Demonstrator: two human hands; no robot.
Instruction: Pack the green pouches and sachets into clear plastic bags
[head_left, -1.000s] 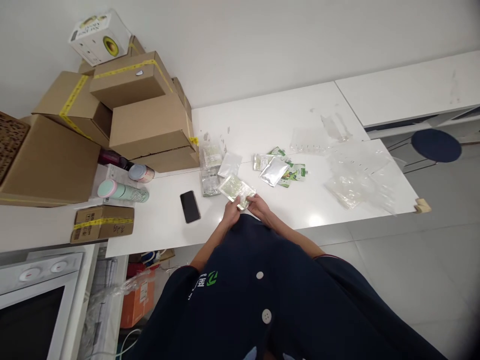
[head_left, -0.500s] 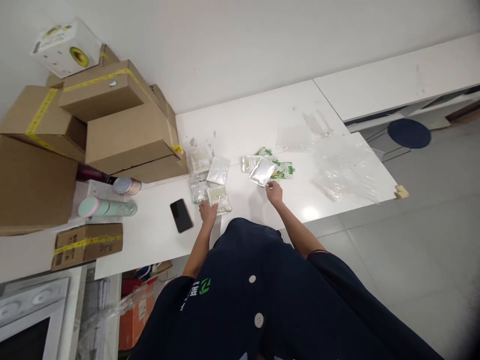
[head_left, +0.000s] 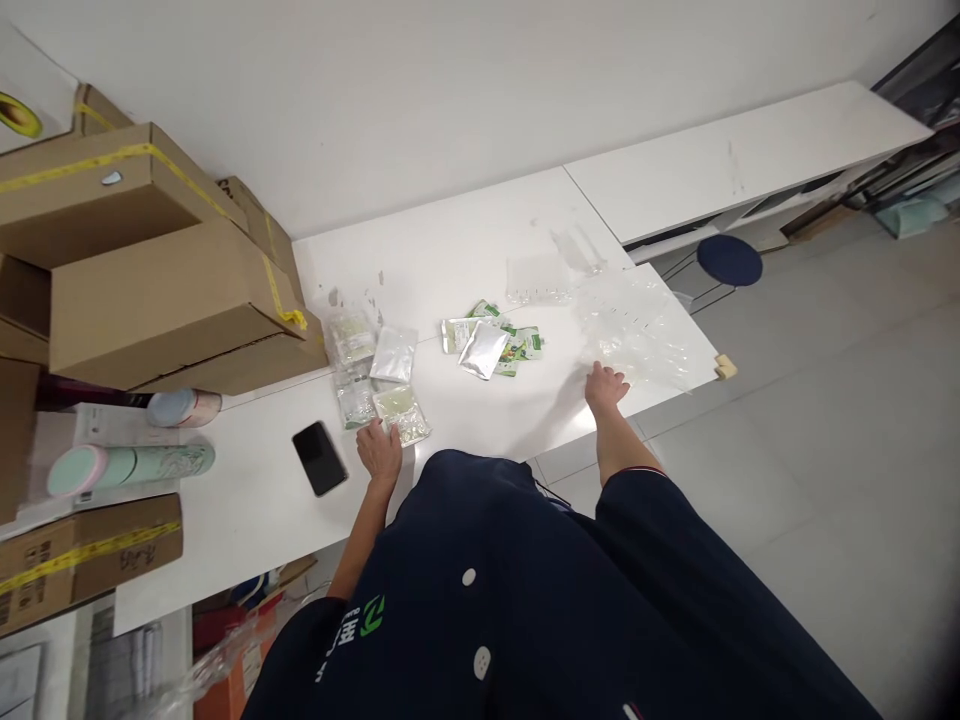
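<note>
My left hand [head_left: 380, 449] rests at the near edge of a clear packet with pale green contents [head_left: 403, 412], its fingers apart. Around that packet lie another clear packet [head_left: 352, 338], a clear bag [head_left: 355, 396] and a silvery white pouch [head_left: 394, 354]. My right hand [head_left: 605, 389] is over the table with fingers spread, beside a heap of clear plastic bags [head_left: 636, 325]. Between the hands, a silver foil pouch [head_left: 484, 349] lies on top of several green printed pouches [head_left: 527, 344].
A black phone [head_left: 319, 459] lies left of my left hand. Cardboard boxes [head_left: 161, 300] are stacked at the left, with a mint-green bottle [head_left: 142, 468] and a small canister [head_left: 184, 408] near them. A blue stool [head_left: 729, 260] stands beyond the right table edge.
My right hand has left the silver foil pouch and moved right to the clear plastic bags. My left hand stays by the clear packet. The view has turned to the right.
</note>
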